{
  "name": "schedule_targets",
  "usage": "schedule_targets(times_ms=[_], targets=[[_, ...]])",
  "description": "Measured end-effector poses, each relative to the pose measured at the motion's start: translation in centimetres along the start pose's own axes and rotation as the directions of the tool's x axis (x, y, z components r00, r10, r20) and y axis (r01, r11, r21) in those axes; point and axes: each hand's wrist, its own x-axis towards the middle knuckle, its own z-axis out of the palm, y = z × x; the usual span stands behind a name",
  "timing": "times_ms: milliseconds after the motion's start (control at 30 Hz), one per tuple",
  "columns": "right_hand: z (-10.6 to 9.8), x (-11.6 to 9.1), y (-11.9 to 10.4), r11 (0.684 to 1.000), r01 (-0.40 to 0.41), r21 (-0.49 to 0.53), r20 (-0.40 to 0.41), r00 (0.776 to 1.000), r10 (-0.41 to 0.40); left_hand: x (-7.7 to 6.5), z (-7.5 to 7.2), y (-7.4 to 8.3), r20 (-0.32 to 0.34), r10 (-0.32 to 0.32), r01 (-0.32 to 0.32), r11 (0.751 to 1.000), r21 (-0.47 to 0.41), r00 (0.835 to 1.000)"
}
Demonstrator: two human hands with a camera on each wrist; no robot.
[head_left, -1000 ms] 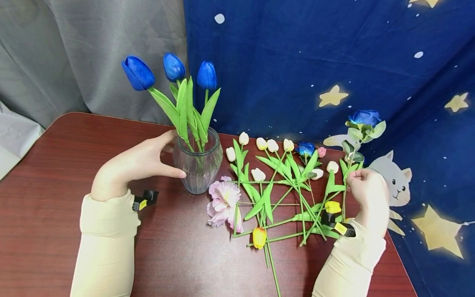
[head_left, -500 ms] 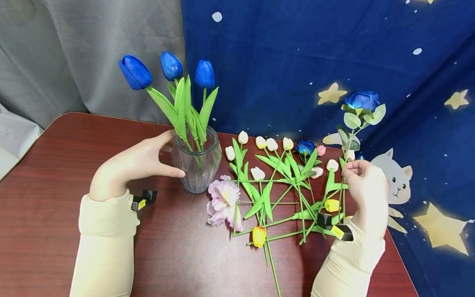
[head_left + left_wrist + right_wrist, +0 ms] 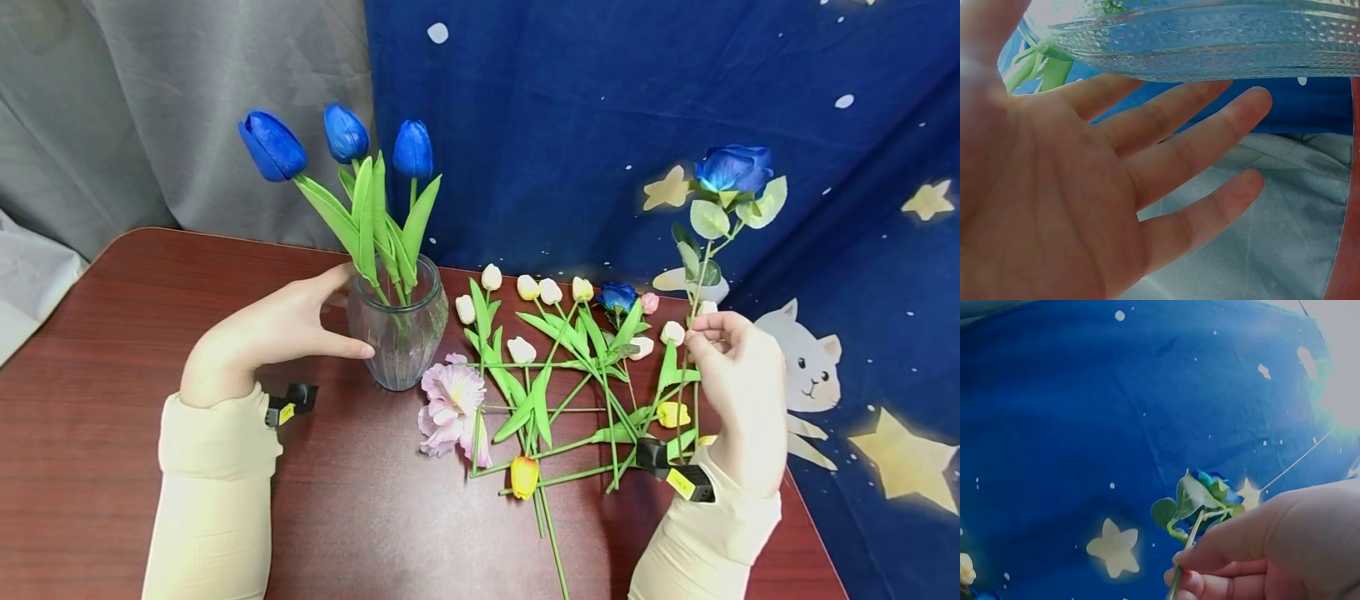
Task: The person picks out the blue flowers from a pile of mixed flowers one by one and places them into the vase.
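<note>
A person's left hand (image 3: 258,337) lay against the side of a glass vase (image 3: 397,333) on a dark red counter (image 3: 112,333), its fingers (image 3: 1210,137) straight and spread, thumb and forefinger bracketing the vase rather than curling round it; the left wrist view showed the flat palm just beside the ribbed glass. The right hand (image 3: 742,383) was raised above the counter's right edge with the wrist bent, its fingers (image 3: 1222,550) closed in a pinch on the thin stem of a blue rose (image 3: 733,169), which stood nearly upright, leaning slightly right, its bloom well above the hand against a blue star-patterned cloth (image 3: 600,108). Both arms wore cream sleeves (image 3: 213,467). Three blue tulips (image 3: 341,137) stood in the vase with their leaves fanned out. Between the vase and the right hand lay a loose heap of stems: about eight white tulips (image 3: 525,308), one orange tulip (image 3: 523,477), one yellow tulip (image 3: 671,414), a second blue rose (image 3: 617,297), a small pink bud (image 3: 649,302) and one large pale pink bloom (image 3: 452,407) just beside the vase. A grey curtain (image 3: 150,108) hung behind the counter's left half.
</note>
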Motion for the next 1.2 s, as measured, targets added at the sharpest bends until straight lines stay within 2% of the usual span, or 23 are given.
schedule_targets(times_ms=[267, 467, 567, 633, 700, 767, 833, 900, 967, 1033, 1067, 1200], targets=[[-0.1, -0.9, -1.1, 0.992, 0.112, 0.055, -0.077, 0.991, -0.108, -0.4, -0.2, 0.2, -0.049, -0.025, 0.026, 0.999, 0.021, 0.999], [-0.1, -1.6, -1.8, 0.981, 0.168, 0.095, -0.131, 0.979, -0.155, -0.9, -0.6, 0.7, -0.128, 0.032, -0.028, 0.999, 0.037, 0.991], [0.0, -1.8, -2.2, 0.973, 0.194, 0.127, -0.154, 0.973, -0.174, -1.4, -0.8, 0.9, -0.209, 0.076, -0.063, 0.996, 0.069, 0.975], [0.2, -2.0, -2.5, 0.962, 0.226, 0.155, -0.173, 0.965, -0.199, -1.8, -0.9, 1.0, -0.298, 0.114, -0.085, 0.99, 0.109, 0.948], [0.4, -2.2, -2.8, 0.945, 0.268, 0.188, -0.192, 0.953, -0.233, -2.1, -1.0, 1.0, -0.405, 0.149, -0.1, 0.985, 0.14, 0.902], [0.7, -2.3, -3.1, 0.925, 0.315, 0.213, -0.21, 0.939, -0.271, -2.4, -1.0, 1.1, -0.513, 0.162, -0.107, 0.985, 0.134, 0.843], [0.9, -2.5, -3.5, 0.9, 0.369, 0.234, -0.228, 0.92, -0.318, -2.7, -1.0, 1.3, -0.609, 0.167, -0.134, 0.986, 0.098, 0.775], [1.2, -2.8, -4.0, 0.866, 0.424, 0.264, -0.241, 0.899, -0.366, -2.9, -0.9, 1.6, -0.679, 0.178, -0.191, 0.98, 0.056, 0.712], [1.5, -3.1, -4.4, 0.834, 0.474, 0.284, -0.252, 0.876, -0.412, -3.1, -0.8, 2.1, -0.722, 0.204, -0.266, 0.963, 0.028, 0.661], [1.8, -3.3, -4.8, 0.806, 0.51, 0.3, -0.258, 0.857, -0.446, -3.2, -0.7, 2.9, -0.742, 0.231, -0.333, 0.943, 0.01, 0.63], [1.9, -3.4, -5.0, 0.794, 0.526, 0.304, -0.262, 0.848, -0.462, -3.3, -0.6, 3.3, -0.744, 0.239, -0.357, 0.934, 0.0, 0.624], [2.6, -3.9, -5.6, 0.771, 0.562, 0.299, -0.263, 0.825, -0.5, -3.1, -0.2, 3.9, -0.737, 0.264, -0.4, 0.917, -0.009, 0.622]])
